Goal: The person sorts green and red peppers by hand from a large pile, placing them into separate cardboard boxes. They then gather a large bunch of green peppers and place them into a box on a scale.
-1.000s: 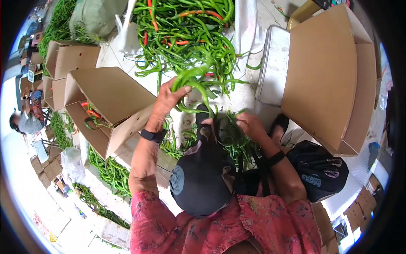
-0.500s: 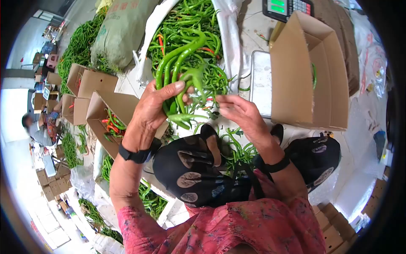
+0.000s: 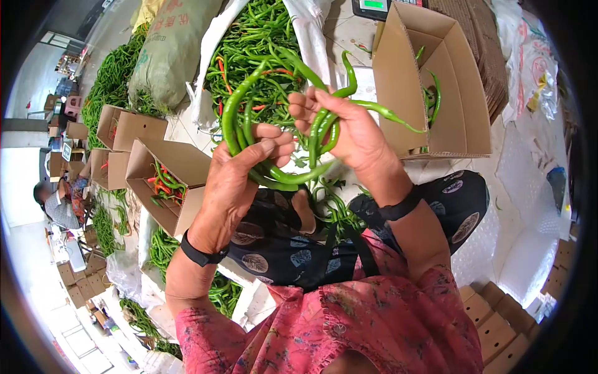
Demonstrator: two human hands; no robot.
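My left hand [image 3: 240, 162] is closed round several long green chili peppers [image 3: 232, 118], which curve up past its thumb and out below the palm. Just to the right, my right hand [image 3: 349, 128] grips more green chilies [image 3: 381, 112] whose ends stick out on both sides. Both hands are raised in front of my knees, a short gap apart. Beyond them a white sack [image 3: 208, 68] lies open, heaped with green chilies [image 3: 261, 31] and a few red ones. To the right stands an open cardboard box [image 3: 398, 81] with some green chilies [image 3: 434, 96] inside.
A digital scale display [image 3: 374, 5] sits behind the box. On the left are smaller cartons [image 3: 143, 128], one holding red and green chilies [image 3: 167, 187], and a full woven sack [image 3: 171, 56]. Loose chilies [image 3: 336, 209] lie between my feet. Another person [image 3: 59, 202] is at far left.
My right hand has gone from holding nothing to gripping several chilies. My left hand still holds its bunch, now with fewer in it. More chilies show in the box on the right.
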